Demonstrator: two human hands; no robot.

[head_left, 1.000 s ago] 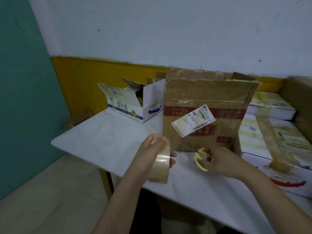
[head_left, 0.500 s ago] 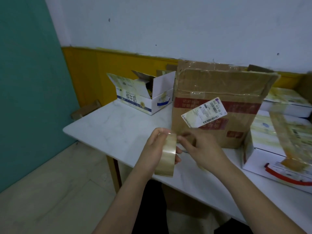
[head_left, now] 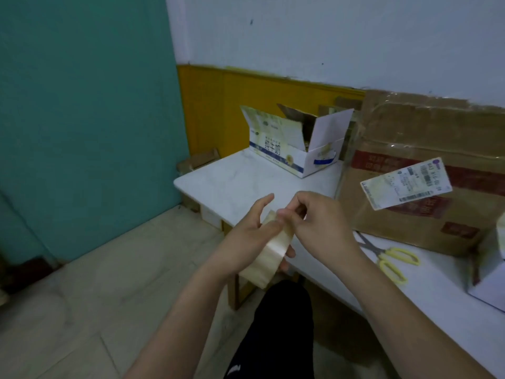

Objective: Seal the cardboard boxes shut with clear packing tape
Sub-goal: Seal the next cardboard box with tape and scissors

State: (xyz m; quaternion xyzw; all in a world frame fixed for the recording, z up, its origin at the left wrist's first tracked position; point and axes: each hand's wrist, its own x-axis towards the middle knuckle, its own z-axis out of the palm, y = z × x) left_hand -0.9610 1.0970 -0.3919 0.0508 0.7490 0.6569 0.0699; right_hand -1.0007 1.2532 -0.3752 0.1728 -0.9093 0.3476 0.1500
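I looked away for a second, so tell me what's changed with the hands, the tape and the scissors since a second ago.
The right hand let go of the scissors, which now lie on the table, and moved left to the tape roll, its fingertips picking at the top edge. The left hand holds the roll as before, index finger now straightened. The brown box and open white box stayed put.

Teal wall [head_left: 82, 119] at left, white wall [head_left: 328, 36] above yellow wainscot [head_left: 246, 99], white marble-look table [head_left: 246, 181], pale tiled floor [head_left: 95, 296]
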